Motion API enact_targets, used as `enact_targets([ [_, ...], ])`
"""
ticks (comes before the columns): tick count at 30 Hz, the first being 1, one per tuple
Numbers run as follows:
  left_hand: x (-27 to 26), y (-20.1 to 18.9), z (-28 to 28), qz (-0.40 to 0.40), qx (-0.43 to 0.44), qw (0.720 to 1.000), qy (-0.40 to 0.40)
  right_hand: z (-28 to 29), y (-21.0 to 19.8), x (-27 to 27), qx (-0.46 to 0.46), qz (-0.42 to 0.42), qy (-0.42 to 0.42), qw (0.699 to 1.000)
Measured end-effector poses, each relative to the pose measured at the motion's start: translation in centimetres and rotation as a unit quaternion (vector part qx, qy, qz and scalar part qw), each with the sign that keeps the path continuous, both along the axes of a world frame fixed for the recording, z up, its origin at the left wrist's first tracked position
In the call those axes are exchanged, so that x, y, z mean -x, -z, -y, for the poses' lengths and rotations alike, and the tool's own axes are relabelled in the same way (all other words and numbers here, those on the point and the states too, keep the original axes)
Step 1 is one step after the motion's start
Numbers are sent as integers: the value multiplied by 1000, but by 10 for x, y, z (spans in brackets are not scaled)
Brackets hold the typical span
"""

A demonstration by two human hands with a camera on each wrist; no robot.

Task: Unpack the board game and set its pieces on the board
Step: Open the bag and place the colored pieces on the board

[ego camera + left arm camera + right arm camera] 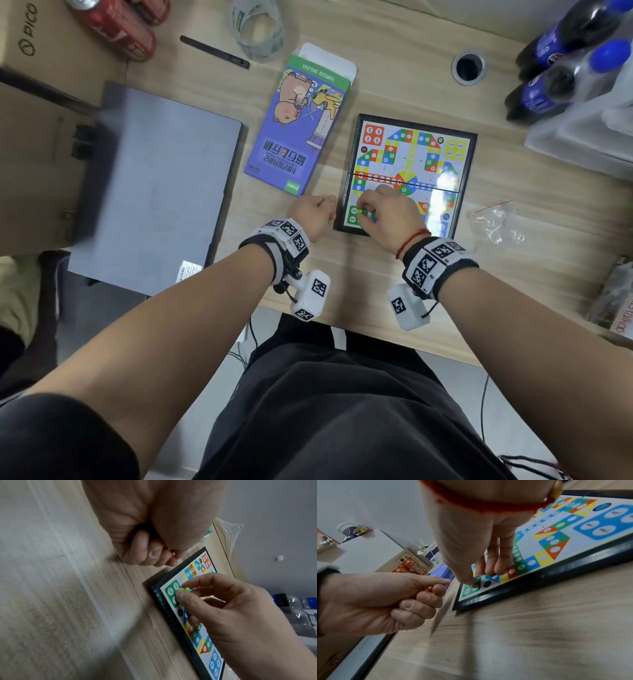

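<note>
The colourful folding board (418, 124) lies open on the wooden desk, with its purple box (301, 126) to the left. My right hand (364, 212) hovers over the board's near-left green corner and pinches small green pieces (183, 589) between thumb and forefinger. In the right wrist view the right hand (472, 582) reaches down onto that green square of the board (556, 574). My left hand (318, 212) rests on the desk just left of the board, fisted around more pieces. An orange piece (429, 588) peeks out of the fist.
A grey laptop (161, 192) and a cardboard box (41, 102) fill the left side. Red cans (116, 24), a tape roll (260, 31) and a black pen (214, 52) lie at the back. Bottles (565, 68) stand at back right; an empty plastic bag (496, 219) lies right of the board.
</note>
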State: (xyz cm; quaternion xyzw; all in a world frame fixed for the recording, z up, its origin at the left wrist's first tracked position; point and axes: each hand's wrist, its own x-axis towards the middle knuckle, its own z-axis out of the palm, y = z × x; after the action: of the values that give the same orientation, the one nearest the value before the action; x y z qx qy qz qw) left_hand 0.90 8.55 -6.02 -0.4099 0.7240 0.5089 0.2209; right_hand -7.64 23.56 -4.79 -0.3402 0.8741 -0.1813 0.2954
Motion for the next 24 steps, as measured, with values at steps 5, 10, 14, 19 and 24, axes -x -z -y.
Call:
enact_targets([
  [5, 0, -6, -2, -3, -52, 998, -44, -1, 0, 0, -2, 1, 17, 1000],
  [10, 5, -19, -6, 8, -181, 972, -149, -3, -2, 1, -3, 15, 15, 1000],
  [14, 8, -29, -5, 21, -228, 958, -174, -3, -9, 4, 25, 26, 30, 999],
  [19, 10, -34, -5, 8, -289, 933, -213, 13, -30, 7, 106, 32, 38, 993],
  [24, 12, -36, -3, 6, -310, 927, -211, 20, -32, 7, 114, 55, 26, 992],
])
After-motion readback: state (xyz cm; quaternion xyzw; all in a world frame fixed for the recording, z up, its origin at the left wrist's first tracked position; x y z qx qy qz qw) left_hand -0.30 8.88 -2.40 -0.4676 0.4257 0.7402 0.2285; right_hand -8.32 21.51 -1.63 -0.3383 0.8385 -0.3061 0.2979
